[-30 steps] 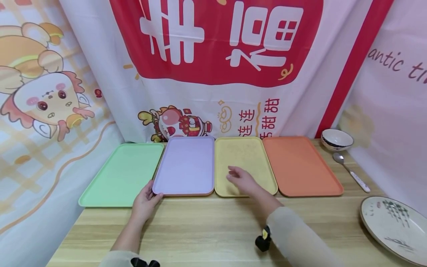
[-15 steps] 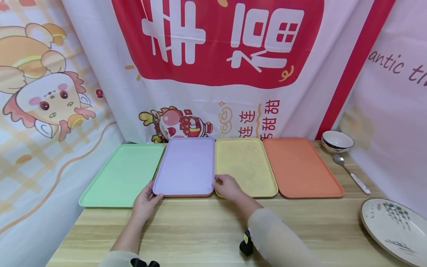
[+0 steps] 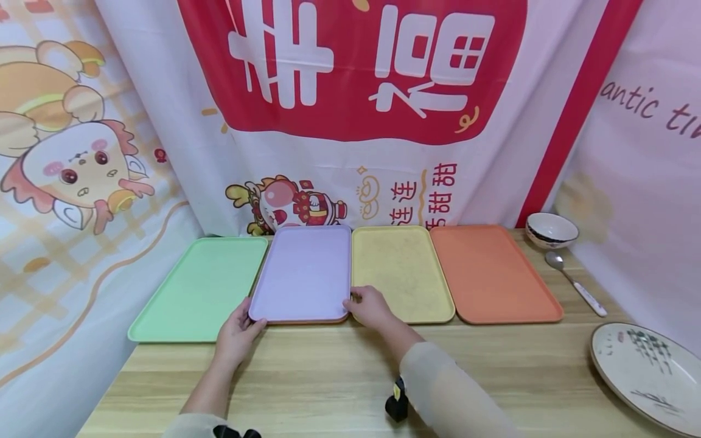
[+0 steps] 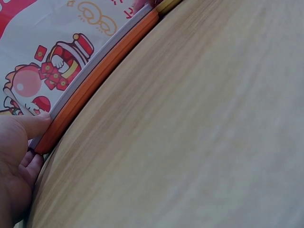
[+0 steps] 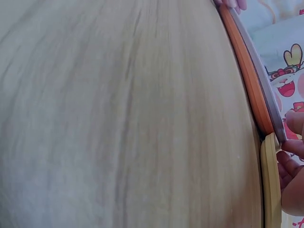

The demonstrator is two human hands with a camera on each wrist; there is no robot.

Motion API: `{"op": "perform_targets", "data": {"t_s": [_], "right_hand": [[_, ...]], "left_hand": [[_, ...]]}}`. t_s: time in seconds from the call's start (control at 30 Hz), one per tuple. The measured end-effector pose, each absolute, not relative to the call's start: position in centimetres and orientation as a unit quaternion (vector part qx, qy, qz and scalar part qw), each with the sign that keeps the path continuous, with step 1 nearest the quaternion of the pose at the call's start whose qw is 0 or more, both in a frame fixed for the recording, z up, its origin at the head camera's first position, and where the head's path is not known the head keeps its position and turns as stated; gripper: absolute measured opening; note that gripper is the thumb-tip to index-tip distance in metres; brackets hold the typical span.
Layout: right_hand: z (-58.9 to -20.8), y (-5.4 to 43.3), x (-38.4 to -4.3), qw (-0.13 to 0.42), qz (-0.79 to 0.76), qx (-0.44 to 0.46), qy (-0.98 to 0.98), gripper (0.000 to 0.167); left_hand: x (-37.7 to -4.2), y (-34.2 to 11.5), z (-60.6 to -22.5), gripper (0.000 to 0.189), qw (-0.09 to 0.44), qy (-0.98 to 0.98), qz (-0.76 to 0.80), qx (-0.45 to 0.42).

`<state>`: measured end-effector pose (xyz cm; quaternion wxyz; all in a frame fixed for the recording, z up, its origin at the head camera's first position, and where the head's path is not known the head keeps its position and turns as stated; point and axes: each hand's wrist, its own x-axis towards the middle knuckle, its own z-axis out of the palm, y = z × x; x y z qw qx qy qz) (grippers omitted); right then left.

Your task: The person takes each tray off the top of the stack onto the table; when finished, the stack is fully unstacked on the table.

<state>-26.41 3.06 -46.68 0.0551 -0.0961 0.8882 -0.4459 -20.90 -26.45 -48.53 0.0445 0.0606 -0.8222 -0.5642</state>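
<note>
A lavender tray [image 3: 303, 274] lies on top of an orange tray, whose edge [image 4: 99, 76] shows beneath it in the left wrist view. At its front left corner, my left hand [image 3: 235, 336] grips it, the thumb [image 4: 35, 124] on the rim and the fingers lower at the side. My right hand [image 3: 372, 306] pinches the front right corner, reaching over the yellow tray [image 3: 405, 261]. In the right wrist view, some fingers [image 5: 285, 168] sit between the lavender rim and the yellow tray; their tips are partly hidden.
To the left lies a green tray [image 3: 202, 289]; another orange tray [image 3: 495, 274] lies right of the yellow one. A bowl [image 3: 552, 231], a spoon [image 3: 576, 285] and a large plate [image 3: 652, 371] stand at the table's right side. A printed cloth [image 3: 350, 146] hangs behind.
My right hand has moved left from above the yellow tray to the lavender tray's front right corner and taken hold there. The left hand stays at its corner.
</note>
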Motion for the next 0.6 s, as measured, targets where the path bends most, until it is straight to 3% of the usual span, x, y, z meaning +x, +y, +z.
{"op": "perform_targets", "data": {"t_s": [0.33, 0.6], "right_hand": [[-46.6, 2.1, -26.5, 0.049, -0.579, -0.054, 0.812, 0.046], [-46.5, 1.5, -26.2, 0.124, -0.752, -0.033, 0.646, 0.052]], "left_hand": [[-20.7, -26.5, -48.3, 0.073, 0.046, -0.815, -0.574, 0.059], [-20.7, -26.6, -48.3, 0.072, 0.044, -0.815, -0.574, 0.063]]}}
